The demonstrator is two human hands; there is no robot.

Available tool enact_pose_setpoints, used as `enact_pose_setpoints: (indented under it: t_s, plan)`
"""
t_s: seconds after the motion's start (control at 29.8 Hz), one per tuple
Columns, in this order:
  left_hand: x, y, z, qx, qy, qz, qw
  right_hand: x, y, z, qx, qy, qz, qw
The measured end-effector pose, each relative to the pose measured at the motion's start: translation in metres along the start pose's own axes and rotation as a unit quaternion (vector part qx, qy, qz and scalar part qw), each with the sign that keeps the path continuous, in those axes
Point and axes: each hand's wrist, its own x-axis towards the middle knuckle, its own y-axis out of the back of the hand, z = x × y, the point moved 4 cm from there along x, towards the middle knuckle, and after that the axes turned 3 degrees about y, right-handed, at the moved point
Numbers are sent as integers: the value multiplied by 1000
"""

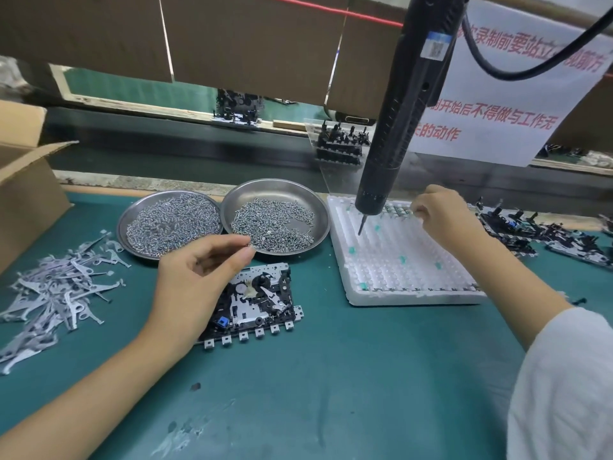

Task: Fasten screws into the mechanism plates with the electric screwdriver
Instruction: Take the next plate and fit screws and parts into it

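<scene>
1. Steel dishes, two: left dish (169,224) and right dish (275,217), each heaped with screws, at 12 o'clock from the one mechanism plate (258,300).
2. Left hand (199,277) pinches something tiny above that plate.
3. Right hand (441,217) pinches at one foam tray (408,260), 3 o'clock.
4. One electric screwdriver (404,104) hangs unheld.

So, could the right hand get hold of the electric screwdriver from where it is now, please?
Probably yes: the right hand sits over the white foam tray, beside the hanging screwdriver, with nothing between them.

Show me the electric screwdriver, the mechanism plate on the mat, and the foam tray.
electric screwdriver (394,137): head view, on its black barrel.
mechanism plate (262,303): head view, on its metal middle.
foam tray (408,298): head view, on its near white rim.
</scene>
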Motion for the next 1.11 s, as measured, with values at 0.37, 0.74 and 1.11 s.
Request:
enact_pose_setpoints:
  t_s: [0.37,0.74,1.11]
  plan:
    - [-5,-10,3,7,-21,-46,999,-86,31,-140,626,-24,-125,769]
    - [-5,-10,-2,-1,-21,-85,996,-85,0,-190,742,-59,-50,666]
    - [-5,-10,-3,-1,-23,-95,995,-92,-2,-194,756,-61,-53,650]
